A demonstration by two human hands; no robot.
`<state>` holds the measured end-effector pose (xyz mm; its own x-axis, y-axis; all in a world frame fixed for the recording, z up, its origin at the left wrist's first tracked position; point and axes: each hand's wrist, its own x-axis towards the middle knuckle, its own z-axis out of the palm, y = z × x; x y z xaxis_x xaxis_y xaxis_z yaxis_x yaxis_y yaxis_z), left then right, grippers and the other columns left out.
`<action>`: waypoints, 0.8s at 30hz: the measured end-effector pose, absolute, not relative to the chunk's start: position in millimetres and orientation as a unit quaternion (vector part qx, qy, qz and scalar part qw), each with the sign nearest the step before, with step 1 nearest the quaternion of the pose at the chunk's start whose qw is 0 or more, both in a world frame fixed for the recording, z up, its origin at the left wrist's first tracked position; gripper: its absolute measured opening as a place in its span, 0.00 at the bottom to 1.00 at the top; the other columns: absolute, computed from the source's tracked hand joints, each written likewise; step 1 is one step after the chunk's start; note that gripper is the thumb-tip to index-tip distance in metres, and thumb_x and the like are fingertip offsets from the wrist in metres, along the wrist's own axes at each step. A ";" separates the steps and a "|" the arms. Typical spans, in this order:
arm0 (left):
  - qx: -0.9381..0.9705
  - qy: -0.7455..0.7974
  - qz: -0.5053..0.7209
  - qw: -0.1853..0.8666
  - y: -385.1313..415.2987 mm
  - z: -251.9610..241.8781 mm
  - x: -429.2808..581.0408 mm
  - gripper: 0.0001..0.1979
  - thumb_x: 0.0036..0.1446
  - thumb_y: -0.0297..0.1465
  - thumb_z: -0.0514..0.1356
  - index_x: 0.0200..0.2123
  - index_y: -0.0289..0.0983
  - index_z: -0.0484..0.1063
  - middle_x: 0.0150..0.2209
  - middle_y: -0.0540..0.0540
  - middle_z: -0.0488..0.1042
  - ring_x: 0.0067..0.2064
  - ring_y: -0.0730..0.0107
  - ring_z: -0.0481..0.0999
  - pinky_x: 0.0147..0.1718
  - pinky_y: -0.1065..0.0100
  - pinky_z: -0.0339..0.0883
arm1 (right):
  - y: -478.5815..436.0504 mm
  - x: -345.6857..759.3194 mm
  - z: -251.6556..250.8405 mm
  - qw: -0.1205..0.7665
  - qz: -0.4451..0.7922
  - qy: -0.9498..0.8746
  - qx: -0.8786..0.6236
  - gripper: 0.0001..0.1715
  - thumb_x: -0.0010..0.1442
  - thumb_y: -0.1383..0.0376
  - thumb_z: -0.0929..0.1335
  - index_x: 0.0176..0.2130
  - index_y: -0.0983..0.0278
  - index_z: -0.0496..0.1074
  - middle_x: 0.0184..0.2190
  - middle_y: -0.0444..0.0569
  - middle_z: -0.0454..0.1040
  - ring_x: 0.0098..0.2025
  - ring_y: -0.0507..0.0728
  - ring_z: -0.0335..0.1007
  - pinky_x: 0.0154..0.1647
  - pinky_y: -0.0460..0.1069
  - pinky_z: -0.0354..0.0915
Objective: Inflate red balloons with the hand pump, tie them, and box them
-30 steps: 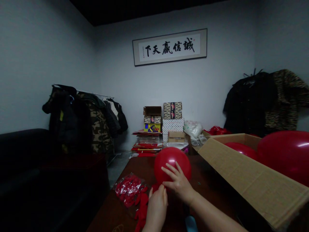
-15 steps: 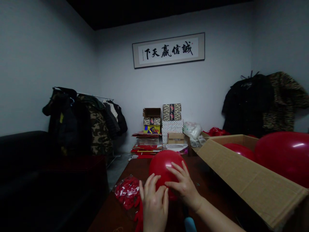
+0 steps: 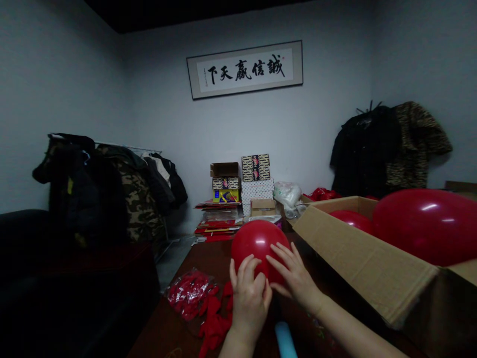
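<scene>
A round, inflated red balloon [image 3: 255,238] is in front of me above the table. My left hand [image 3: 249,291] is closed at its lower side, thumb and fingers pinched near the neck, which the fingers hide. My right hand [image 3: 298,278] is at the balloon's right side. Its fingers are spread and lie against the balloon, while its thumb reaches toward my left fingertips. Below the balloon, a light-blue handle-like thing [image 3: 285,340] lies on the table. To the left are a clear bag of red balloons [image 3: 189,294] and loose red, limp pieces [image 3: 215,320].
An open cardboard box [image 3: 367,263] with large inflated red balloons [image 3: 428,226] stands at the right. Boxes [image 3: 255,186] and red packets [image 3: 216,226] are stacked beyond the brown table [image 3: 167,325]. A dark sofa [image 3: 22,278] is at the left, before hanging coats [image 3: 130,194].
The view has shifted, moving the background left and slightly up. The right index finger and thumb, close together by the balloon's neck before, are now farther apart. The left hand keeps its pinch.
</scene>
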<state>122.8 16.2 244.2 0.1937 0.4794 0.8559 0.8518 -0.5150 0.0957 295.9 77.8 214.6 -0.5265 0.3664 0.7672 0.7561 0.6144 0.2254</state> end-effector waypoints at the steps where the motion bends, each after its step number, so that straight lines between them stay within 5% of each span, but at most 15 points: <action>1: -0.749 -0.445 -0.446 0.204 17.8 242.9 126.6 0.07 0.52 0.25 0.55 0.28 0.40 0.71 0.45 0.43 0.73 0.53 0.57 0.67 0.59 0.41 0.41 | 78.4 301.6 213.5 0.347 -0.277 -0.826 -0.348 0.36 0.57 0.55 0.63 0.61 0.58 0.49 0.62 0.55 0.54 0.66 0.62 0.43 0.61 0.71 0.48; 10: -0.816 -0.422 -0.368 0.143 30.8 216.4 156.1 0.12 0.47 0.20 0.55 0.34 0.39 0.72 0.47 0.42 0.74 0.55 0.54 0.66 0.60 0.40 0.39 | 78.5 338.2 194.4 0.283 -0.188 -0.855 -0.392 0.34 0.55 0.69 0.63 0.59 0.54 0.52 0.62 0.52 0.55 0.65 0.60 0.45 0.61 0.69 0.51; 24: -0.839 -0.449 -0.289 0.106 38.3 166.6 174.9 0.06 0.50 0.28 0.58 0.33 0.39 0.72 0.49 0.44 0.73 0.59 0.56 0.62 0.60 0.38 0.42 | 50.2 400.5 128.4 0.173 0.007 -0.874 -0.455 0.24 0.58 0.63 0.61 0.55 0.50 0.60 0.61 0.50 0.59 0.65 0.59 0.46 0.64 0.68 0.43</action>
